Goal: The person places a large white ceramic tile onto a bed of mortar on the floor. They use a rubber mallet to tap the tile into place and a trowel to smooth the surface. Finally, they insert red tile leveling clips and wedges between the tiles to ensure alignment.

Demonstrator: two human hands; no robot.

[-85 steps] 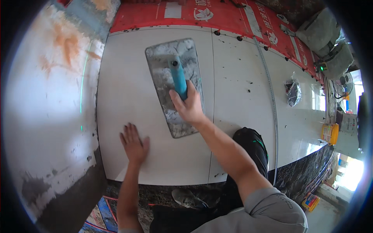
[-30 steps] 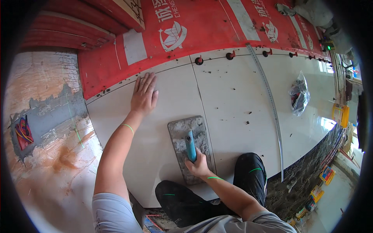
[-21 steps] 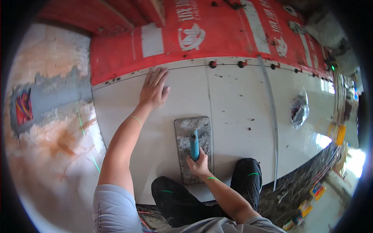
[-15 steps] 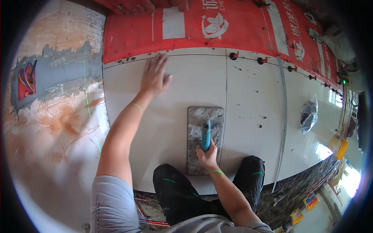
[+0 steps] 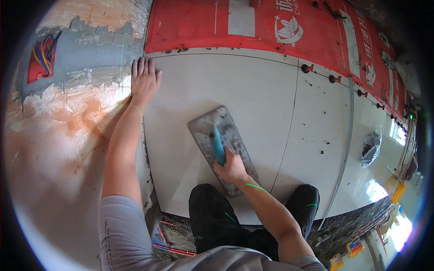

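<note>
Black trousers point(image 5: 212, 217) of the kneeling person fill the near edge, knees on the large white tile point(image 5: 226, 86). Just beyond them the right hand point(image 5: 233, 167) is closed around the blue handle of a mortar-caked trowel point(image 5: 221, 147), whose flat blade lies on the tile face, angled up and to the left. Farther out, the left hand point(image 5: 144, 79) lies flat, fingers together and holding nothing, at the tile's far left corner where it meets the bare screed point(image 5: 58, 135).

This tile looks bedded, with neighbouring tiles point(image 5: 325, 117) to the right laid and red levelling clips point(image 5: 307, 68) in the joints; the rough floor to the left is not yet covered (so, by my judgement, a good stretch remains). A long metal straightedge point(image 5: 346, 144) lies across the right-hand tiles. Beyond them runs red protective sheeting point(image 5: 271, 22), and coloured cables point(image 5: 43, 54) show at far left.
</note>
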